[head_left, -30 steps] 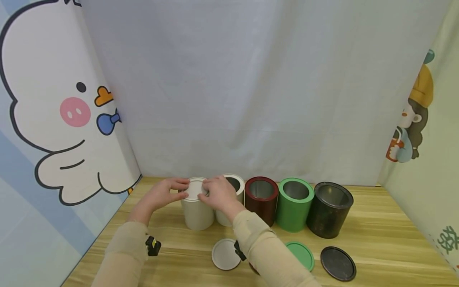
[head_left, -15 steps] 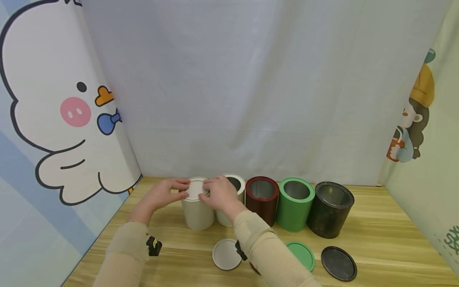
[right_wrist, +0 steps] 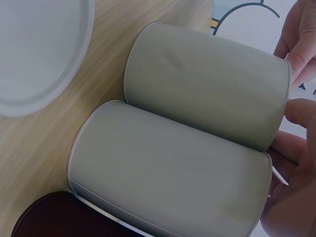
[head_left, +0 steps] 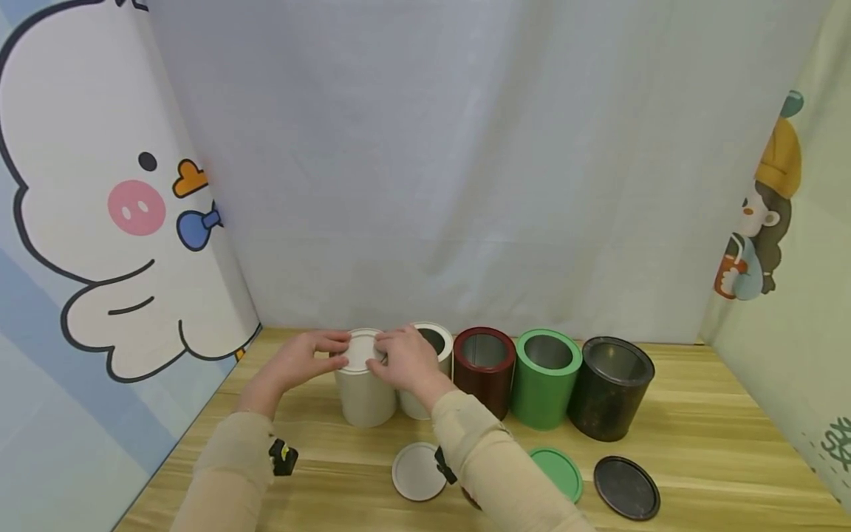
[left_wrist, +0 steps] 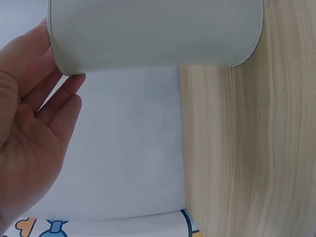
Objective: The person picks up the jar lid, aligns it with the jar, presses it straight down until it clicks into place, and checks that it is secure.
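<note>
Head view: left fingers [head_left: 332, 343], right fingers [head_left: 394, 342] grip smooth round lid [head_left: 362, 350] atop cylindrical can [head_left: 368, 399].

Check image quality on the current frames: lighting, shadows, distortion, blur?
Head: soft, diffuse light; black can leans outward, likely wide-angle distortion; no obvious motion blur. Left wrist: turned sideways, off-white can cropped at the top, soft shadow band on the wood-grain tabletop. Right wrist: also rotated; pale lid cropped, dark red can nearly loses detail in the darkness.
</note>
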A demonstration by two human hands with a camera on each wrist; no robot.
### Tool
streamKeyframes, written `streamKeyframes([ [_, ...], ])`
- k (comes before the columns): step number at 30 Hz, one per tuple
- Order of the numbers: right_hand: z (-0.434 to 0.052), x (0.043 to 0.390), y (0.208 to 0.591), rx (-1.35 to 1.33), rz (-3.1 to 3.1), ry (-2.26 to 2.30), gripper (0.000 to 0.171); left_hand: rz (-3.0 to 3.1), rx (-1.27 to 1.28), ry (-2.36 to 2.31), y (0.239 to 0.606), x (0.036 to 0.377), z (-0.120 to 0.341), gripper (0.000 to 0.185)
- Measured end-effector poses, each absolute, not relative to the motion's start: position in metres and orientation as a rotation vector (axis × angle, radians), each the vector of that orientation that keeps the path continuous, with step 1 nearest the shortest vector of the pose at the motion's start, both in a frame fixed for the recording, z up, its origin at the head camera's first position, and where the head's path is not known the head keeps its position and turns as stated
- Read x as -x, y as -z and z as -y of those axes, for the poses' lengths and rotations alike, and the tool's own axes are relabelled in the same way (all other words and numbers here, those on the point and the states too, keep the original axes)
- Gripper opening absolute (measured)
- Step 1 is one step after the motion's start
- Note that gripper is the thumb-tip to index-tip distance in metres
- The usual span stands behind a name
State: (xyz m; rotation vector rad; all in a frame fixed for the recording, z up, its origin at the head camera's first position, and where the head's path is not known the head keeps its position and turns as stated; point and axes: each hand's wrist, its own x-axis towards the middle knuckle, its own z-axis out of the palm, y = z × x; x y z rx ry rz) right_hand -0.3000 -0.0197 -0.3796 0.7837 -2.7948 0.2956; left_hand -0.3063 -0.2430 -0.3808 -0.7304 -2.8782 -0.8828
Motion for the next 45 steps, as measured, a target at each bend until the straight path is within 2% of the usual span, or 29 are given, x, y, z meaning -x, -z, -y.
streamKeyframes([
  [23,0.01,0.296,0.394,-0.913,2.591,-0.434,0.03,2.705,0.812,0.902,0.395,0.302,0.242,0.038],
  [36,-0.009,0.285,0.4,-1.019,2.361,-0.825,0.035,2.499,0.767,0.87,0.397,0.293,0.219,0.041],
  [45,-0.034,0.272,0.405,-1.035,2.363,-0.854,0.045,2.47,0.814,0.887,0.393,0.276,0.2,0.048],
])
